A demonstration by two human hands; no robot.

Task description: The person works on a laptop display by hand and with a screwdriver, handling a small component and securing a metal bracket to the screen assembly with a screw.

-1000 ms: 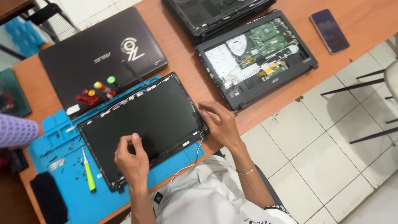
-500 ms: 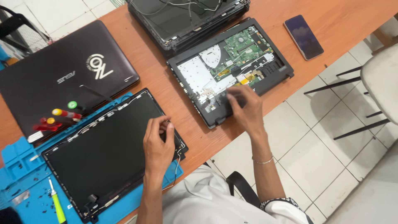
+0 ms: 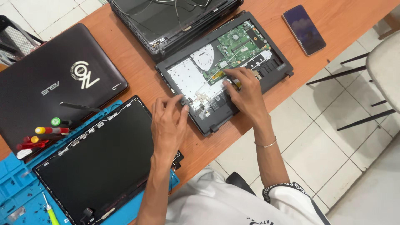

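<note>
Evidently, the opened laptop base (image 3: 225,71), set between the two hands on the orange table (image 3: 346,16), is steadied at its near-left edge by the left hand's (image 3: 168,125) spread fingers while something small, too hidden to name, is pinched inside it by the right hand (image 3: 246,89).

One closed laptop (image 3: 58,87), one opened laptop base (image 3: 225,71) (board showing), one phone (image 3: 303,29), two hands (image 3: 168,125).

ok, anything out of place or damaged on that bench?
Nothing spilled or broken. The opened laptop base lies askew, its front corner past the table edge, with both hands on it: left hand, right hand. Loose wires dangle off the detached screen panel.
</note>
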